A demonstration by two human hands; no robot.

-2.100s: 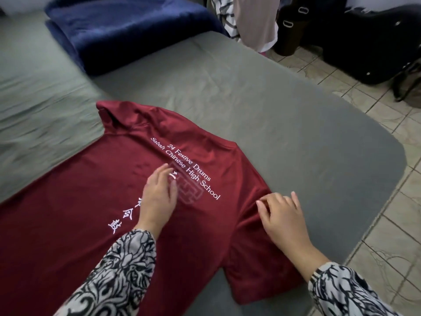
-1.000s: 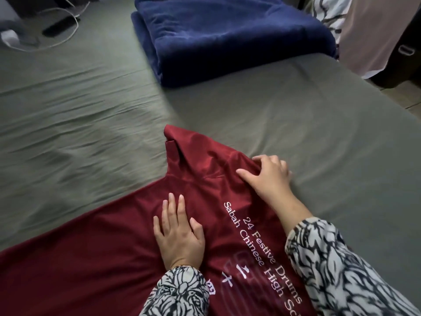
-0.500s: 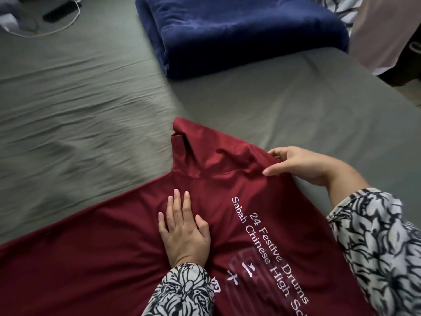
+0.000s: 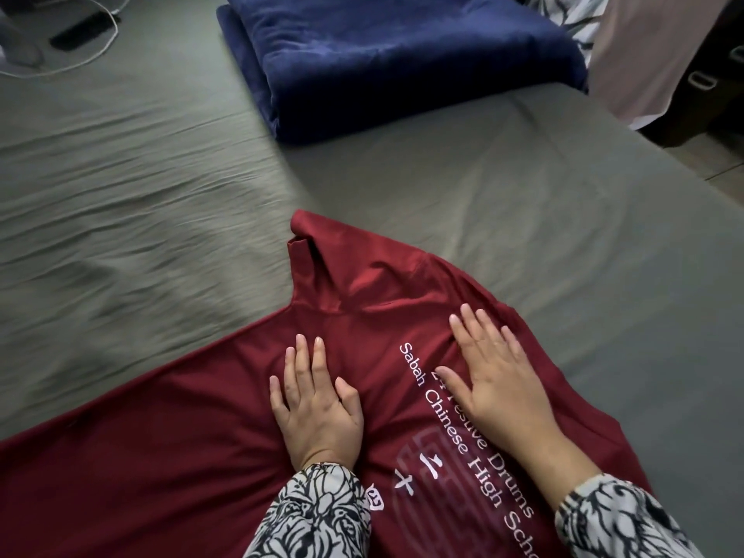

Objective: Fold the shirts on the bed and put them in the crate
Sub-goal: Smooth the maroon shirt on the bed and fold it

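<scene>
Dark red fabric fills the lower half of the view: a shirt [image 4: 193,457] lies spread with its back upward on the grey-green sheet of the bed [image 4: 523,203], collar pointing away from the person. White lettering [image 4: 467,436] runs diagonally down the shirt's back, reading in part "Sabah Chinese High Scho" and "Drums", with a few white characters and a faint round emblem beside it.

The left hand [image 4: 318,408] rests flat on the shirt just below the collar, fingers straight and slightly spread, palm down on the cloth. The right hand [image 4: 491,376] lies flat on the shirt too, to the right of the left hand and near the shoulder seam, its fingers straight and close together, covering the start of the upper line of lettering. Neither hand pinches or grips the fabric. Both wrists emerge from black-and-white patterned sleeves [image 4: 318,513].

Beyond the shirt's collar, well apart from it, a folded navy blanket [image 4: 402,54] sits on the bed. Left of the blanket, at the far corner of the view, a dark remote-like object [image 4: 80,30] and a white cable [image 4: 92,54] lie on the sheet. Right of the blanket hangs pale pink cloth [image 4: 652,54].
</scene>
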